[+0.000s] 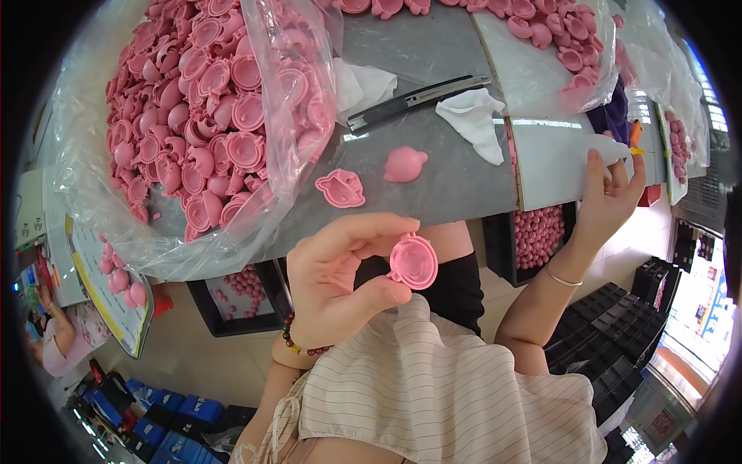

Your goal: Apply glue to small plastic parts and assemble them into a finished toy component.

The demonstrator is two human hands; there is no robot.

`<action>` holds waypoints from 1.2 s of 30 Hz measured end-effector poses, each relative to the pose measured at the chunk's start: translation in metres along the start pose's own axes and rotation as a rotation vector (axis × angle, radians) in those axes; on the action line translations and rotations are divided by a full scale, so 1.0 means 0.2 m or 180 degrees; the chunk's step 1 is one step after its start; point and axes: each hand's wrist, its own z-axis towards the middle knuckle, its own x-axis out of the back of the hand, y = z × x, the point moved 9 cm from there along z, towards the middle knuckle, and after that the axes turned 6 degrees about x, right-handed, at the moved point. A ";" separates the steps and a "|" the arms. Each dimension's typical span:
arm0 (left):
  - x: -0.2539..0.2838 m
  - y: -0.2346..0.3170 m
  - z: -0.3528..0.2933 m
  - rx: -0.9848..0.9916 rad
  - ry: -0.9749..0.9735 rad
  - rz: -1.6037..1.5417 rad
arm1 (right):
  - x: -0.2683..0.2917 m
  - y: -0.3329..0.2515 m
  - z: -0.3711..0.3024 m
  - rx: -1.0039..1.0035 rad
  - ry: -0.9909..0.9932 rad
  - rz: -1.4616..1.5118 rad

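Between the thumb and forefinger of my left hand (328, 282) is a small round pink plastic shell (414, 261), its hollow side facing up. My right hand (614, 189) is raised at the far right, its fingers around a white piece (604, 147) that looks like cloth. A small orange and yellow item (636, 139) shows by its fingertips; whether the hand touches it I cannot tell. On the grey table (456, 189) ahead of my left hand lie an open pink shell with pointed ears (340, 189) and a rounded pink piece (406, 164).
A clear plastic bag (270, 131) full of pink shells (205, 116) stands at the left. Two white cloths (473, 120) flank a long black metal strip (417, 102). Black bins (495, 247) with pink pieces sit below the table edge. Another person (69, 332) is at the far left.
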 end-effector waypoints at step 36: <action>-0.05 -0.15 -0.01 0.0702 -0.0080 -0.1153 | -0.29 -0.34 -0.12 0.0148 -0.2160 0.0309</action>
